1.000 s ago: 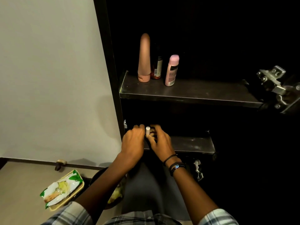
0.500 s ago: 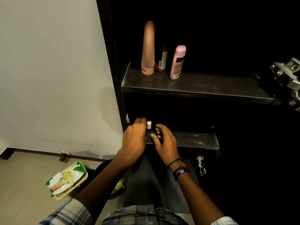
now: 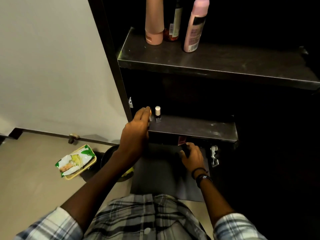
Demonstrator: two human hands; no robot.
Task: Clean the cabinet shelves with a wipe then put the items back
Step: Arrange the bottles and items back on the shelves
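On the lower shelf (image 3: 199, 127) of the dark cabinet stands a nail polish bottle (image 3: 157, 114) with a white cap, near the left end. Just left of it, my left hand (image 3: 137, 126) has its fingertips closed around a small clear bottle (image 3: 151, 116) that rests on the shelf. My right hand (image 3: 191, 155) is below that shelf's front edge, curled around a small dark item (image 3: 185, 149); what it is cannot be made out. A reddish item (image 3: 181, 140) shows just above it. The upper shelf (image 3: 225, 66) carries a pink tube (image 3: 154, 23), a dark bottle (image 3: 174, 23) and a pink bottle (image 3: 194, 28).
A green and white wipes pack (image 3: 76, 161) lies on a yellow tray on the floor at the left, beside a black bowl (image 3: 109, 156). A dark grey mat (image 3: 161, 172) lies under my arms. A metal hinge (image 3: 214, 155) sticks out below the lower shelf's right end.
My hands have separated. The right hand dropped from the lower shelf to below its edge. The white-capped bottle now stands free, and the left hand holds a small bottle beside it.
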